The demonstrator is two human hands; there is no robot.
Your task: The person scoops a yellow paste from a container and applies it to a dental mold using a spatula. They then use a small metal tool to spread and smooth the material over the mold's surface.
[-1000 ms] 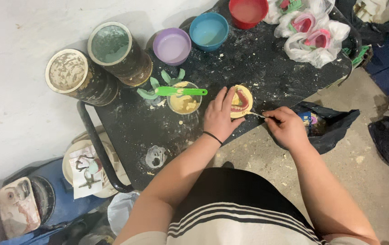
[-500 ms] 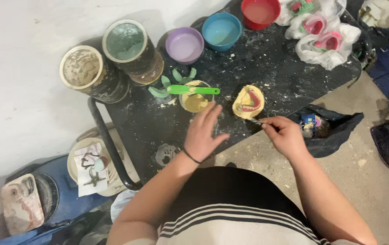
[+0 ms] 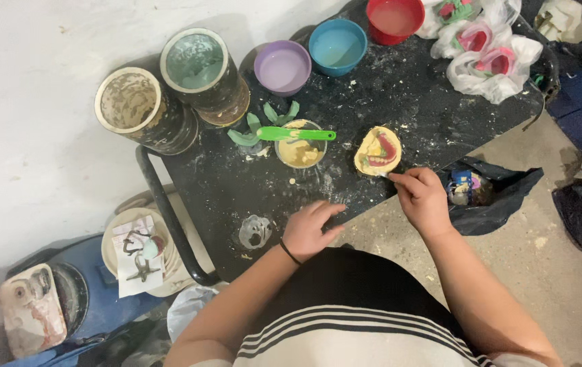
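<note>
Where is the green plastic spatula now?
In the head view, the green plastic spatula lies across the small yellow-filled cup, left of the yellow dental mould.

On the dark speckled table (image 3: 399,88) we see the yellow plaster dental cast with pink gums (image 3: 378,151) near the front edge, and our right hand (image 3: 423,197) is just in front of it. Left of the cast stands the small cup of yellow paste (image 3: 299,149), with the green plastic spatula (image 3: 295,134) lying across it. Our left hand (image 3: 311,231) rests at the front edge, in front of the cup. Behind are the purple bowl (image 3: 282,66) and, right of it, the blue bowl (image 3: 336,45).
</note>
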